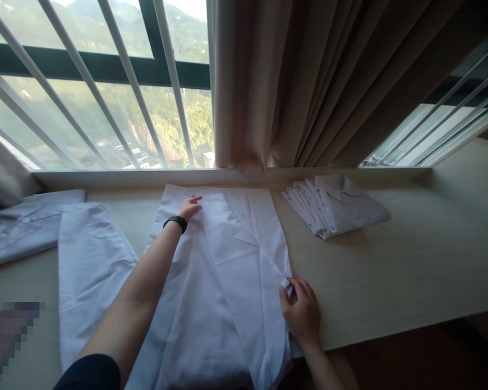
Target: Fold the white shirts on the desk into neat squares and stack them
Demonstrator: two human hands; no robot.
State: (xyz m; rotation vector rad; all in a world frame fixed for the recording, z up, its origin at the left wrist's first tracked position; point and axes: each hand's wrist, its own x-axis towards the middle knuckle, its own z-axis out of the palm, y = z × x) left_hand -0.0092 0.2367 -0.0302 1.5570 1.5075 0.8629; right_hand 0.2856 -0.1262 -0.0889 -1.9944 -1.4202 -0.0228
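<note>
Left hand (190,207) is stretched far out, fingers spread flat on the white shirt (228,260) near its top edge by the window ledge (126,177), a black wristband (175,221) on the wrist. Right hand (301,311) sits at the shirt's near right edge, fingers pinched on the fold of cloth there. The shirt lies spread across the table (390,281), between another loose white garment (89,260) on the left and a stack of folded shirts (333,206) on the right. To do this fold well, I'd say pin the top flat, draw the side over taut, keep the crease straight. No brand, label or writing is readable anywhere
</note>
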